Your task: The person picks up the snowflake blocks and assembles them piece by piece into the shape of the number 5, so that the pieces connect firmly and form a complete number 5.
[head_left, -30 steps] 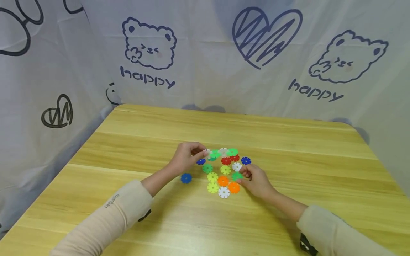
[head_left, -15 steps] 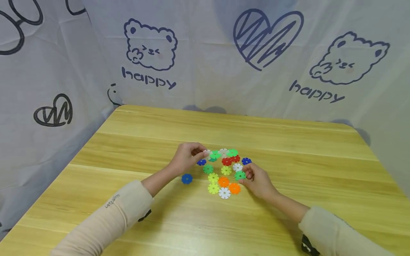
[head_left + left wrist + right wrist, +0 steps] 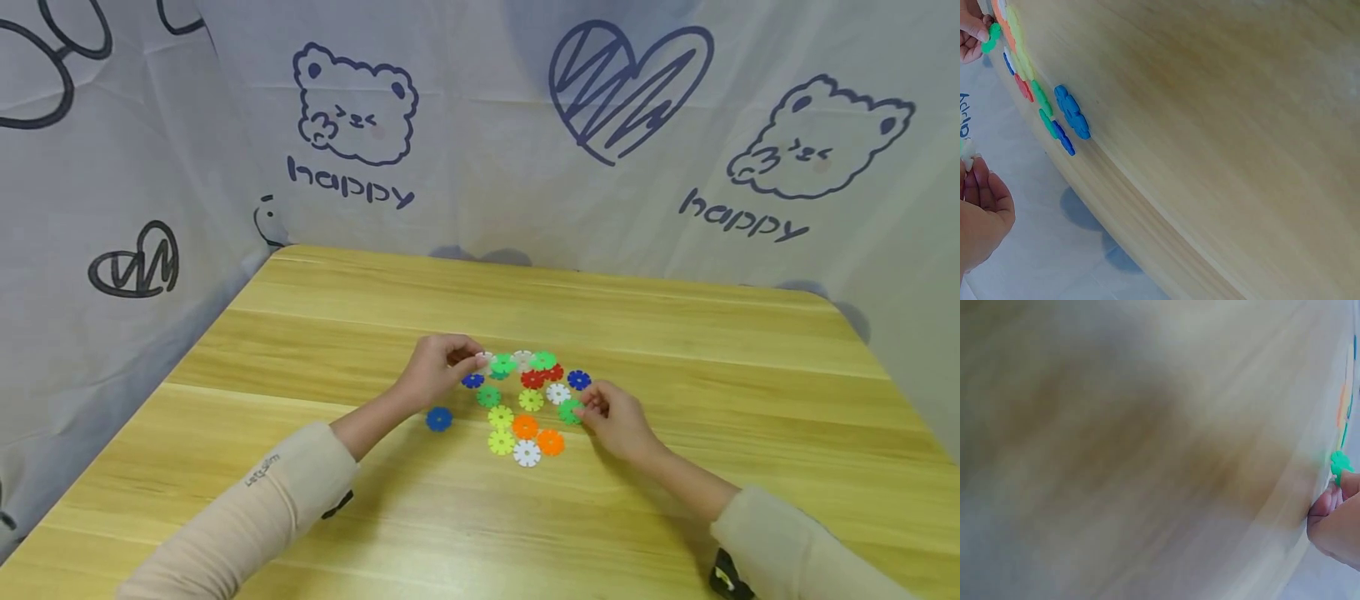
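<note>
In the head view my left hand (image 3: 442, 367) pinches a white notched building disc (image 3: 486, 360) above the far part of the disc group. A green disc (image 3: 502, 364), a pale disc (image 3: 522, 359) and another green disc (image 3: 543, 360) run in a row from it; the joints between them are too small to make out. My right hand (image 3: 618, 421) pinches a green notched disc (image 3: 570, 411) between thumb and fingers, at the group's right side. That same green disc (image 3: 1340, 464) shows at the fingertips in the right wrist view.
On the wooden table (image 3: 450, 525) lie several loose discs, among them orange (image 3: 551, 442), yellow (image 3: 501, 442), white (image 3: 527, 453) and red (image 3: 532, 379) ones. A blue disc (image 3: 439, 419) lies apart on the left. A printed cloth (image 3: 480, 167) hangs behind the table.
My right hand has shifted slightly right with the green disc, which now stands farther from the orange discs. The left hand stays almost still with the white disc.
</note>
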`<state>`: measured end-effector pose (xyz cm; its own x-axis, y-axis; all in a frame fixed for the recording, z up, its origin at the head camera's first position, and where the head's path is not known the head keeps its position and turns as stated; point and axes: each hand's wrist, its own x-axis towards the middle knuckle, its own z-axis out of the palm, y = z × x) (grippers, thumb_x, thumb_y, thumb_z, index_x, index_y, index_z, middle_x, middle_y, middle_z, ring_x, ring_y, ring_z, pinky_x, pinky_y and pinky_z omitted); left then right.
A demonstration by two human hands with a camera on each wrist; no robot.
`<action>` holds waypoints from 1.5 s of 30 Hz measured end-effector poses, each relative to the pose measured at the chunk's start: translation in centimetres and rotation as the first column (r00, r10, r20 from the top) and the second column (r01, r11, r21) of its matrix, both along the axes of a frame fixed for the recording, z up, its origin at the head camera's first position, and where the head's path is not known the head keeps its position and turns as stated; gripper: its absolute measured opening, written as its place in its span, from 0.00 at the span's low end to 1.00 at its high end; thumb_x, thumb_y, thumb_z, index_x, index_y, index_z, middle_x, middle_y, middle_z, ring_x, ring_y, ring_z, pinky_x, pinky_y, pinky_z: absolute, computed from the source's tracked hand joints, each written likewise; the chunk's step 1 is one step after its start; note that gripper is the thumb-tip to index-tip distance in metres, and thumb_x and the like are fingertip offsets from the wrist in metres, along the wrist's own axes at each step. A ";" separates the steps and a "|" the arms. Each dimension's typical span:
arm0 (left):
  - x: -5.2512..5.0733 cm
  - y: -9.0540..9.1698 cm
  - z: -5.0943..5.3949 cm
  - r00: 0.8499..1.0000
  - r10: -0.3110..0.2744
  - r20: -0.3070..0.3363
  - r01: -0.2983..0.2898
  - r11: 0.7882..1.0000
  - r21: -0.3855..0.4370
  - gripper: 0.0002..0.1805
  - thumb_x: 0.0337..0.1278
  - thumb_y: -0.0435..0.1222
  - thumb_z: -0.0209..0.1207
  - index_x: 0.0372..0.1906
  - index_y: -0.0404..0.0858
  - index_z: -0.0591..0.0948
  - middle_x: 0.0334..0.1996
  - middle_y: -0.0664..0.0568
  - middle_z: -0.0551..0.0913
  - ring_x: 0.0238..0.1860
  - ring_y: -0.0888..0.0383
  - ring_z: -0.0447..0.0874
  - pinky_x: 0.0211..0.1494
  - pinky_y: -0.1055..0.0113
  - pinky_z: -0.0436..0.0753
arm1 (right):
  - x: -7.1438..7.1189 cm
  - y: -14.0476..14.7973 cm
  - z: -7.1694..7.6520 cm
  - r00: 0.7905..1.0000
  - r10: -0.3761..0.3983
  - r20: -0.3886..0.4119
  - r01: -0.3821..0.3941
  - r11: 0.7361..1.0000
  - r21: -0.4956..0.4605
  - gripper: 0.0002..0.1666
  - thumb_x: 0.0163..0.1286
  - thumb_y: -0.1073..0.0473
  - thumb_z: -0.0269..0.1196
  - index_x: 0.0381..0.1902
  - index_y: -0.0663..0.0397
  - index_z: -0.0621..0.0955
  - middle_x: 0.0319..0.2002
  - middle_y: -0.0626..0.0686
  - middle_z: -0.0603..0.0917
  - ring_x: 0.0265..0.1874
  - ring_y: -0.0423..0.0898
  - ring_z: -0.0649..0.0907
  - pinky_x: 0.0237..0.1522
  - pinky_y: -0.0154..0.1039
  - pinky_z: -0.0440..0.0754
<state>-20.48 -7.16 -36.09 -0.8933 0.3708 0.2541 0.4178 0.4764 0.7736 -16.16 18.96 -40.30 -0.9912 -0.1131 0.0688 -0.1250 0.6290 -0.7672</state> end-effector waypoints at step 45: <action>0.3 0.8 0.0 1.000 -0.026 0.005 0.026 1.000 0.014 0.08 0.57 0.33 0.59 0.36 0.30 0.84 0.31 0.42 0.86 0.31 0.46 0.83 0.30 0.75 0.80 | -1.3 0.3 2.6 0.963 0.074 -0.260 -0.155 0.940 -0.306 0.05 0.65 0.71 0.57 0.34 0.73 0.75 0.22 0.38 0.78 0.21 0.33 0.76 0.22 0.29 0.77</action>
